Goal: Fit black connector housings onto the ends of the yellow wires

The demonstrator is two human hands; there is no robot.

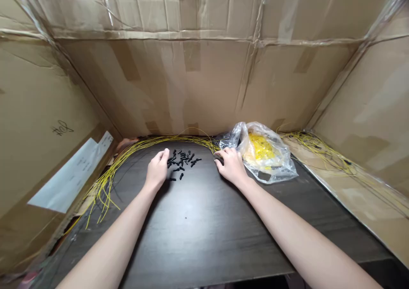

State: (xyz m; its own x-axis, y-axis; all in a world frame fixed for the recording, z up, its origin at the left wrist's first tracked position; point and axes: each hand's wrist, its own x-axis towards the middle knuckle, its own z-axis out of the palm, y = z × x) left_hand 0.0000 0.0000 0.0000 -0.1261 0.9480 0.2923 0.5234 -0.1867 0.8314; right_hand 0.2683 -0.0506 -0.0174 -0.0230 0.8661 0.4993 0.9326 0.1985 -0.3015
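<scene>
The left hand (156,168) is lying open beside black plastic pieces (182,161) near the desk's (204,229) far edge, while the right hand (231,166) is gripping a small dark piece (219,158) by yellow wires (188,140).

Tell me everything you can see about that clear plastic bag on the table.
The clear plastic bag is crumpled and glossy, its thin film catching the light in creases. It lies flat on the dark wood-grain table, holding a mass of small yellow pieces, too small to identify. Its gathered, loose end points left, toward the person's right hand, though whether they touch is unclear. A cardboard wall stands behind it.
</scene>
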